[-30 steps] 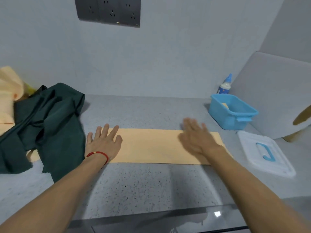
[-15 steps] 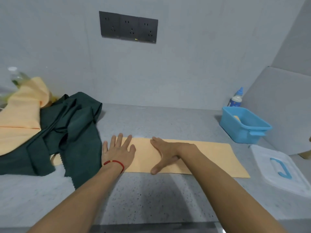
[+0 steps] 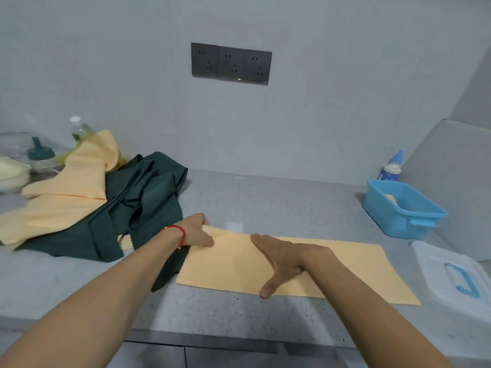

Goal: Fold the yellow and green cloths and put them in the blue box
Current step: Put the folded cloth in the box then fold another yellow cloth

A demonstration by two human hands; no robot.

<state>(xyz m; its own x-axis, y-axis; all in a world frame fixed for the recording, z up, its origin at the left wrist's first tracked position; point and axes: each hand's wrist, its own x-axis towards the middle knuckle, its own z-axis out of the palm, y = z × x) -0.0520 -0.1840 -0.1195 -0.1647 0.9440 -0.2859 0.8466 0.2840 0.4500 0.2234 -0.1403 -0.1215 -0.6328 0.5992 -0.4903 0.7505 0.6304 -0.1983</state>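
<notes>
- The yellow cloth [image 3: 292,264], folded into a long strip, lies on the desk [image 3: 265,203] left of the blue box [image 3: 403,211].
- The right hand [image 3: 284,258] presses flat, fingers spread, anchoring the middle as a likely fold line.
- The left hand [image 3: 196,232] pinches the strip's far-left end, apparently to bring it over.
- The green cloth [image 3: 127,208] waits crumpled, farther left of the box.

Both forearms are bare, with no sleeves in sight. The left hand [image 3: 195,233] has a thin red string bracelet [image 3: 177,233] around its wrist, while the right hand [image 3: 281,257] wears nothing.

Likely home kitchen: stone counter [image 3: 265,203], oil bottle [image 3: 79,130].
</notes>
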